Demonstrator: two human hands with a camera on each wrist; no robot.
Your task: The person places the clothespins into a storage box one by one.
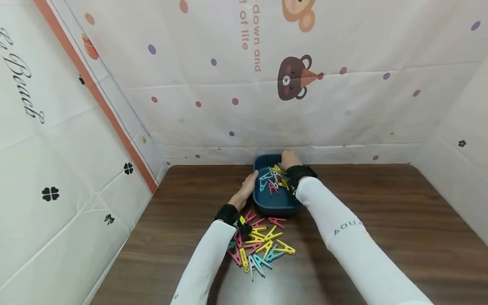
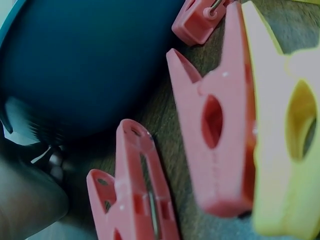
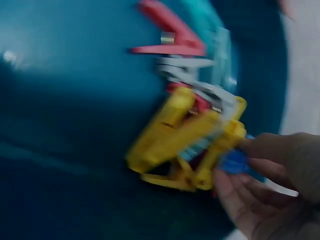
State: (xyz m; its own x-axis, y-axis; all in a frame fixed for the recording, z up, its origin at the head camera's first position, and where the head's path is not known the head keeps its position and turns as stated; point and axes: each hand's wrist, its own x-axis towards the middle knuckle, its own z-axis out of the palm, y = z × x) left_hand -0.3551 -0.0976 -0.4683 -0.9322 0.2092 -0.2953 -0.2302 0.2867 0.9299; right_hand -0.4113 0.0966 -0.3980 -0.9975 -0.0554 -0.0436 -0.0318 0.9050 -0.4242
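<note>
Brown table (image 1: 362, 220) fills lower frame. Blue basin (image 1: 276, 211) at centre, clothespins (image 1: 273, 185) inside; clothespin pile (image 1: 265, 245) just below. Left hand (image 1: 245, 188) lies along basin's left side — finger curl cannot be told. Right hand (image 1: 291, 159) reaches over upper-right rim, narrow grip on blue clothespin (image 3: 233, 161). Step looks like placing clothespins in basin; next move likely calls for loosening fingers — basin kept steady.

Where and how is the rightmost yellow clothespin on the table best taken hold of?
Probably pinch the yellow clothespin at its right end, coming from the right: its two legs meet there, beside bare table, while other clothespins crowd its left.
</note>
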